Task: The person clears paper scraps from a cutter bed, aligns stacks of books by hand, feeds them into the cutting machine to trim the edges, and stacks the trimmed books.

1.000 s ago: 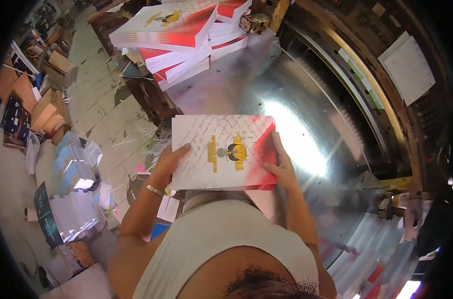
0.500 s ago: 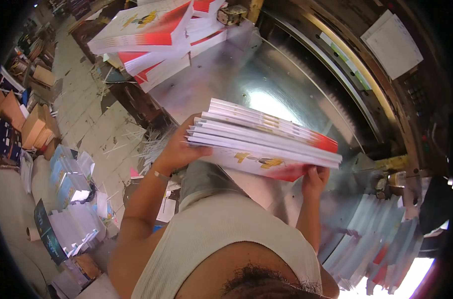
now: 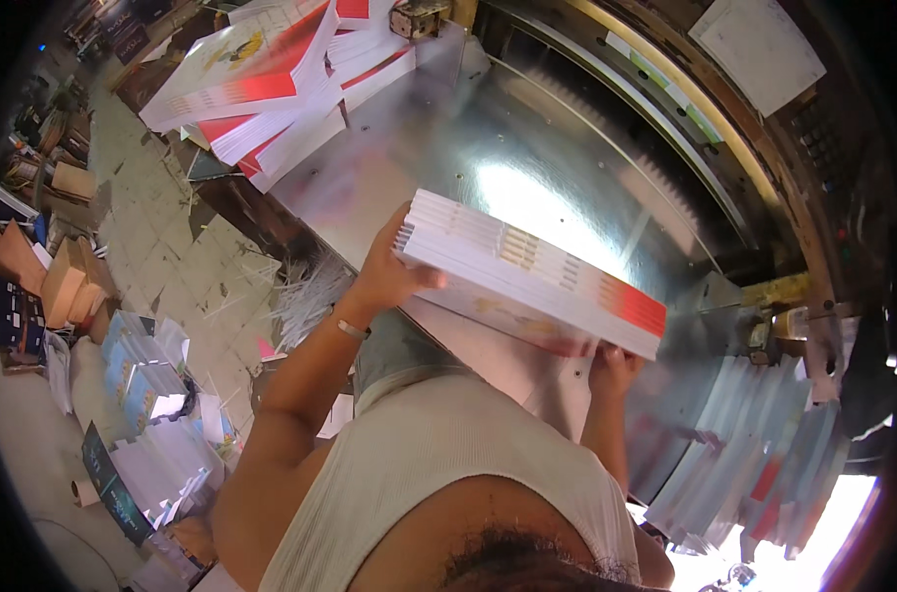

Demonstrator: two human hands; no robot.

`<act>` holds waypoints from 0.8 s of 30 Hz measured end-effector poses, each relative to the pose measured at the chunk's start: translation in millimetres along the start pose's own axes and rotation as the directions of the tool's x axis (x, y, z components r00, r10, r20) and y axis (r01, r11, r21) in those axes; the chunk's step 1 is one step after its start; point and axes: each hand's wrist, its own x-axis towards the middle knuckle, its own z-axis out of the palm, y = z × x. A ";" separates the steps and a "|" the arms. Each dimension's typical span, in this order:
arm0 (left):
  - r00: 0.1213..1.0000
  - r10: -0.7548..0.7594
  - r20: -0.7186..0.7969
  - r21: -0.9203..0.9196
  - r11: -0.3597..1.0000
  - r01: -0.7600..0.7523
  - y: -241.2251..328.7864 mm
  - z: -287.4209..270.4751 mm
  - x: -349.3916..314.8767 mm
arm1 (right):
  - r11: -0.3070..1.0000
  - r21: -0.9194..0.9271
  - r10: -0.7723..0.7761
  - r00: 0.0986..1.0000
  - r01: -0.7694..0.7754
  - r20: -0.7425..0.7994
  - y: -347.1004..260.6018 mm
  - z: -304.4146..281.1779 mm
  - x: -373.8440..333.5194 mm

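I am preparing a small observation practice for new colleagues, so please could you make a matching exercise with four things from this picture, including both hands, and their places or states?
Things:
1. left hand
2. right hand
3. book pile
4. white paper

Places or states:
A. on the metal table, at the upper left of the picture
B. at the upper right of the picture
C. with a bracelet at its wrist
D. near the red end of the held book stack

Right pairs: 1-C, 2-D, 3-A, 4-B.
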 end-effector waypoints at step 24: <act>1.000 0.016 -0.014 0.078 0.997 -0.015 -15.6 -1.1 -24.6 | 0.950 -0.309 -0.089 0.986 0.041 -0.143 29.5 -15.1 -24.1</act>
